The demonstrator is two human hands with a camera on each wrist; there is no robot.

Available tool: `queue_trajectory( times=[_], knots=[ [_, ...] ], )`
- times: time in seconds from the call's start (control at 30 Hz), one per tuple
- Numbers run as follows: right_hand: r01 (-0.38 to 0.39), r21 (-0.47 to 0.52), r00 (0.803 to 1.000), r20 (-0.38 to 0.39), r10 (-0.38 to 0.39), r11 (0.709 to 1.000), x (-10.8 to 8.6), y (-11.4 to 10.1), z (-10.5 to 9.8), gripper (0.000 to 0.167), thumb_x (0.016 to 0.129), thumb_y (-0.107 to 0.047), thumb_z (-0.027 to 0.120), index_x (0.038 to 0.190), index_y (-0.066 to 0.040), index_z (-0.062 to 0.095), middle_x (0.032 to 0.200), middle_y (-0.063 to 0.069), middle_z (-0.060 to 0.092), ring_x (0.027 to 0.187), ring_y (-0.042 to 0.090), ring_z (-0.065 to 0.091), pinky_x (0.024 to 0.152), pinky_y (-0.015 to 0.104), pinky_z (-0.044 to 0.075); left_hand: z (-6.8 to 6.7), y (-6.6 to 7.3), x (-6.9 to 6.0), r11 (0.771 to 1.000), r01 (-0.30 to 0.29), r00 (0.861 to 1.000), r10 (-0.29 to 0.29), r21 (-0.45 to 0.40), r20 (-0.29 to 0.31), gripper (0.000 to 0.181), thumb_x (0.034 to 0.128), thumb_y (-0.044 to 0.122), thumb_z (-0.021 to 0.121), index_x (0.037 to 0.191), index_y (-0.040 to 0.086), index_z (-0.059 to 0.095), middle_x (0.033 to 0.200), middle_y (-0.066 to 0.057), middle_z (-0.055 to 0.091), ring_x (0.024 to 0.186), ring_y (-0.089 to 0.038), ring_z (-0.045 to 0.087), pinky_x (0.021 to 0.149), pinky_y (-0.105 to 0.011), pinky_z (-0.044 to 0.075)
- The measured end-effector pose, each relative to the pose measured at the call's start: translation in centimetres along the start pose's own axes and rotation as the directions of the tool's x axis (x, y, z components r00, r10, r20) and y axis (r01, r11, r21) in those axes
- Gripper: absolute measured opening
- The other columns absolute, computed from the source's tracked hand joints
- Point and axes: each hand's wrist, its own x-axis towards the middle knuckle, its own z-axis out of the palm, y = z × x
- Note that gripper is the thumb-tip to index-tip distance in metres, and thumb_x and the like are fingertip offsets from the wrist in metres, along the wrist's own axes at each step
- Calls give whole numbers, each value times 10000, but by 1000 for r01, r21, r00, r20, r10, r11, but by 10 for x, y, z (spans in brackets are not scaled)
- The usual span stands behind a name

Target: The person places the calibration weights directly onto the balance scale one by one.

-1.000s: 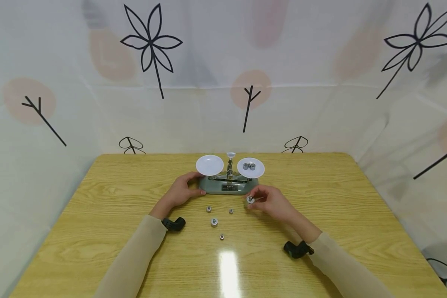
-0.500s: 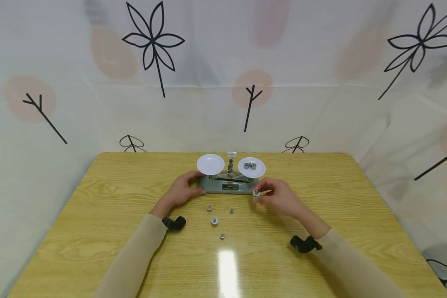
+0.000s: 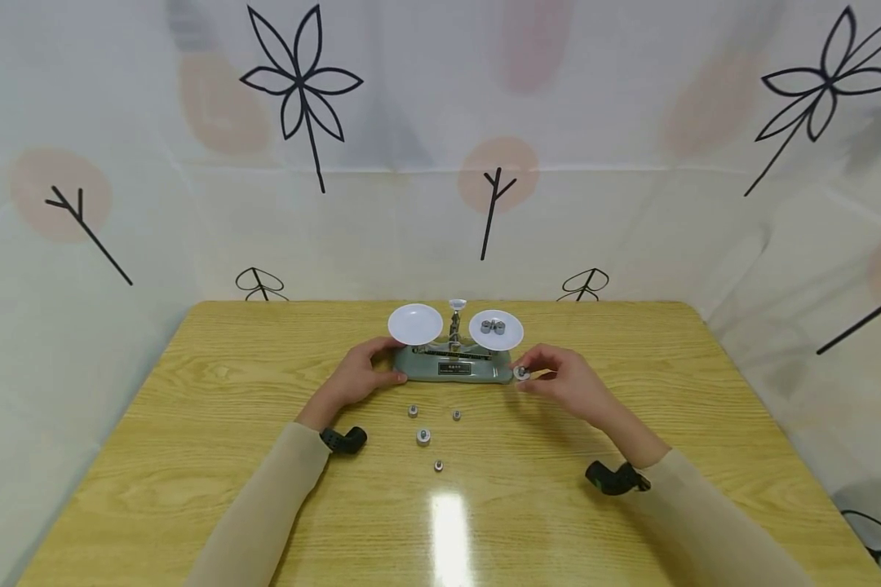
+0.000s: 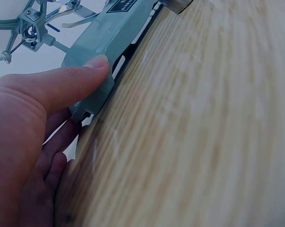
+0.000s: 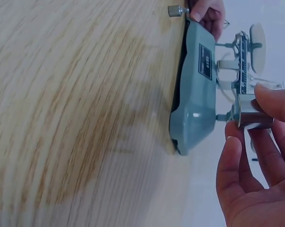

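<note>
"Where's the balance [image 3: 453,368]?"

"Near the worktop's [image 3: 220,408] far edge, its end clasped by the left hand [image 3: 356,377]; the right hand [image 3: 568,381] pinches a weight [image 5: 252,113]."

"Risk?"

"A slack pinch could let it drop."

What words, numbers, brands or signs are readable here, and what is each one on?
No text is legible.
Dark plate on the front of the grey-green balance base: pale characters, too small and blurred to read.
Beam: fine marks like a scale; any numbers are too small to read.
Metal weight in the right hand: no readable marking.
Patterned backdrop: plant drawings, no readable lettering.
</note>
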Motion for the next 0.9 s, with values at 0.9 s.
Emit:
queue_trajectory(
  times=[0.9],
  knots=[
    [-13, -47, 999, -48, 11, 999, -5, -2, -45, 224, 911, -176, 753, 1071, -43, 671, 1130, 97, 687, 1029, 212, 637, 817, 245, 556, -1, 2, -1, 1000, 15, 1000, -15, 9, 4, 568, 831, 186, 831, 1350, 125, 606, 1393, -53, 564, 1378, -262, 423, 1138, -472, 326]
  ],
)
